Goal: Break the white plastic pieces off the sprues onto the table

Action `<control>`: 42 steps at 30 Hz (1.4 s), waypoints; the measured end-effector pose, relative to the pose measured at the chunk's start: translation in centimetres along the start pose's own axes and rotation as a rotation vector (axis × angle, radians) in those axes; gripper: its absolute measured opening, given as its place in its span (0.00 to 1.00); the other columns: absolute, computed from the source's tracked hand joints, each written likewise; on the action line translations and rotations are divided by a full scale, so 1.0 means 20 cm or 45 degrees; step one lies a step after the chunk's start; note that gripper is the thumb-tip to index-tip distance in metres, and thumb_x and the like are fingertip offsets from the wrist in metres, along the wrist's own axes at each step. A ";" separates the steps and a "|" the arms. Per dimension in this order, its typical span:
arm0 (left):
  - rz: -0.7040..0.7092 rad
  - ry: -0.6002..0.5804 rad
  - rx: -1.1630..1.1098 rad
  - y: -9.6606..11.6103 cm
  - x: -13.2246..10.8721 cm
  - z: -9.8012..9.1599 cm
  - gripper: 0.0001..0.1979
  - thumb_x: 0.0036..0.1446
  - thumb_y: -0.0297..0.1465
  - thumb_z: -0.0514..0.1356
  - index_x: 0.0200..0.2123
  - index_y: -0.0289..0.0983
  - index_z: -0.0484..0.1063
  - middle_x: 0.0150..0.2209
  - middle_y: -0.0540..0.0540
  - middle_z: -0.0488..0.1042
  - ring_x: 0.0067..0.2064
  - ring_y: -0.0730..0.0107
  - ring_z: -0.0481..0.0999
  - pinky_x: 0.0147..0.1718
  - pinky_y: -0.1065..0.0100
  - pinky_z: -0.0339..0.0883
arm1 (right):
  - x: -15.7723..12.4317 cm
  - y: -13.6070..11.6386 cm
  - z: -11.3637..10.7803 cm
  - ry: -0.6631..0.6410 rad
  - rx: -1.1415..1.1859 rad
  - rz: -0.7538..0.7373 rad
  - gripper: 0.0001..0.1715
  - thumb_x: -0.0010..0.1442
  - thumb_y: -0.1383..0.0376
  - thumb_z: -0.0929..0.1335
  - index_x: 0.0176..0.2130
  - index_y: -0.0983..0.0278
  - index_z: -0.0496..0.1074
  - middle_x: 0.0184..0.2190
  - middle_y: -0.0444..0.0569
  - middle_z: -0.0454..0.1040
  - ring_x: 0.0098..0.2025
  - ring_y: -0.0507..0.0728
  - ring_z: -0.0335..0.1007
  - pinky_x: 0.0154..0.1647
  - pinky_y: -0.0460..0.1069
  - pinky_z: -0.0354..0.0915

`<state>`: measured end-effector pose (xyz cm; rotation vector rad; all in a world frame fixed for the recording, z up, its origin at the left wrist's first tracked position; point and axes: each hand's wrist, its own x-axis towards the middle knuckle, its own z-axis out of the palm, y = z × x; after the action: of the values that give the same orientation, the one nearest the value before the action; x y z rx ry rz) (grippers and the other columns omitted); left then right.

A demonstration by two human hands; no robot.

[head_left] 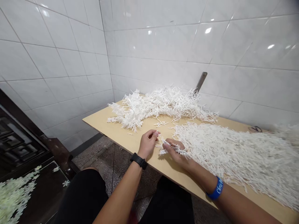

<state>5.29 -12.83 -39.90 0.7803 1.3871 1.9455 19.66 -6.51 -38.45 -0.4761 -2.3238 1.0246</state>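
Observation:
My left hand [148,143], with a black watch at the wrist, hovers over the wooden table [109,124], its fingertips pinched on the end of a thin white plastic sprig [163,143]. My right hand [176,151], blue band on the wrist, grips the same sprig from the right, fingers closed around it. The sprig lies at the near edge of a large heap of white plastic branch pieces [233,152] that spreads to the right under my right forearm. A second heap of white pieces [158,105] lies farther back by the wall.
White tiled walls close in the table at the back and left. A dark metal bracket [201,81] leans on the wall behind the far heap. Down at the left stands a dark cabinet with a glass top [44,189] strewn with small pale flower pieces [14,196].

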 end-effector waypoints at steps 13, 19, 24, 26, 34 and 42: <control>0.059 -0.174 0.257 0.00 -0.02 0.02 0.17 0.59 0.40 0.57 0.37 0.32 0.79 0.37 0.40 0.79 0.40 0.63 0.75 0.40 0.66 0.66 | 0.06 0.07 -0.03 0.074 -0.058 0.194 0.19 0.64 0.52 0.59 0.37 0.58 0.73 0.35 0.47 0.76 0.42 0.60 0.72 0.49 0.54 0.64; 0.057 -0.247 0.161 -0.01 -0.02 0.02 0.17 0.55 0.41 0.60 0.29 0.32 0.78 0.30 0.43 0.78 0.35 0.65 0.74 0.35 0.67 0.65 | 0.05 0.04 0.00 0.081 -0.018 0.148 0.16 0.63 0.55 0.61 0.34 0.59 0.72 0.36 0.49 0.77 0.43 0.61 0.73 0.48 0.54 0.65; 0.078 -0.009 0.135 -0.06 0.01 0.00 0.14 0.53 0.38 0.61 0.24 0.33 0.75 0.25 0.45 0.74 0.30 0.69 0.71 0.32 0.68 0.64 | 0.02 0.03 0.02 -0.097 -0.004 0.032 0.20 0.65 0.54 0.58 0.30 0.60 0.70 0.31 0.48 0.75 0.37 0.58 0.72 0.44 0.52 0.67; 0.061 0.094 0.043 -0.06 0.03 0.00 0.14 0.54 0.37 0.60 0.23 0.33 0.72 0.24 0.47 0.72 0.29 0.71 0.70 0.32 0.69 0.64 | 0.00 0.03 0.03 -0.194 0.046 -0.014 0.21 0.66 0.53 0.58 0.30 0.62 0.70 0.28 0.47 0.73 0.32 0.55 0.71 0.38 0.50 0.67; 0.013 -0.163 0.020 0.00 0.00 0.02 0.20 0.60 0.44 0.55 0.34 0.33 0.77 0.39 0.39 0.78 0.43 0.64 0.74 0.45 0.64 0.65 | 0.04 0.08 0.00 0.149 0.008 0.135 0.23 0.64 0.49 0.60 0.32 0.62 0.72 0.30 0.48 0.74 0.36 0.58 0.72 0.40 0.52 0.68; -0.068 -0.337 -0.040 -0.02 -0.03 0.03 0.19 0.56 0.43 0.60 0.32 0.30 0.79 0.30 0.40 0.79 0.32 0.66 0.75 0.37 0.64 0.68 | 0.03 0.03 0.03 0.024 0.005 0.012 0.24 0.65 0.50 0.58 0.31 0.62 0.73 0.29 0.49 0.75 0.35 0.58 0.72 0.41 0.53 0.68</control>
<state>6.18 -12.76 -40.10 0.9387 1.2029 1.7472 18.93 -6.07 -39.07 -0.4941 -2.3047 1.0243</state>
